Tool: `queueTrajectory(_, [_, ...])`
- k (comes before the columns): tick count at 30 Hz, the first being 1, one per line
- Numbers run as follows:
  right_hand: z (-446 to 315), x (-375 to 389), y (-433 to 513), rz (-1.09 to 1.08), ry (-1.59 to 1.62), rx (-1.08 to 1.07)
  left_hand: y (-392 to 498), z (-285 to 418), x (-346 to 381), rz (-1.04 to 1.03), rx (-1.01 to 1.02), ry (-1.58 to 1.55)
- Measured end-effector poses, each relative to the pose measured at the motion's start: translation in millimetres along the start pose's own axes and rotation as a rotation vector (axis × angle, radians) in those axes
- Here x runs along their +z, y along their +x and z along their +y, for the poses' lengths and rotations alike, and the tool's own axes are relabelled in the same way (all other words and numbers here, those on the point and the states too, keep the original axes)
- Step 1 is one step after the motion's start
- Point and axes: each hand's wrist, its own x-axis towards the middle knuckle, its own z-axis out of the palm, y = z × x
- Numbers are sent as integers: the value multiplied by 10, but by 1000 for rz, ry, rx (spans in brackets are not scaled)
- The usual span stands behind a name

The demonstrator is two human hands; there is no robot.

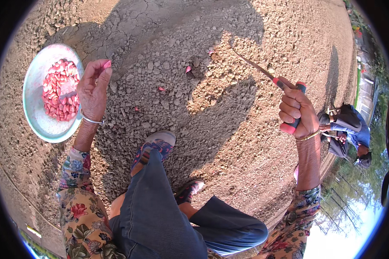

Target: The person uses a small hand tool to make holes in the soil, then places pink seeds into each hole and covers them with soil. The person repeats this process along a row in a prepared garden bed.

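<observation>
Between the thumb and fingers of my left hand (92,89) is a pink clove (107,64), which looks like garlic. That hand is raised beside a pale green-white basin (35,124), overlapping its right rim in the view. Inside the basin lies a heap of similar pink cloves (63,108). My right hand (296,110) is closed around the black and red handle of a hand digging tool (254,65). The tool's narrow metal blade points up and left over the soil. Several cloves lie apart on the ground, among them one clove (188,69) near the middle and another clove (161,88) lower left.
Loose, lumpy soil (142,106) spreads around me, partly in shadow. My shoes (160,139) rest on it below the scattered cloves. At the right, another person (356,126) in a blue top crouches on the ground. A thin line (22,194) runs along the soil at lower left.
</observation>
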Motion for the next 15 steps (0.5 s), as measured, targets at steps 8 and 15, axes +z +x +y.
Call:
queueTrajectory(8, [124, 257, 458, 72, 11, -15, 94, -29, 1606, -172, 117, -234])
queueTrajectory(15, [169, 192, 585, 56, 82, -52, 613, -250, 2591, -175, 198, 121])
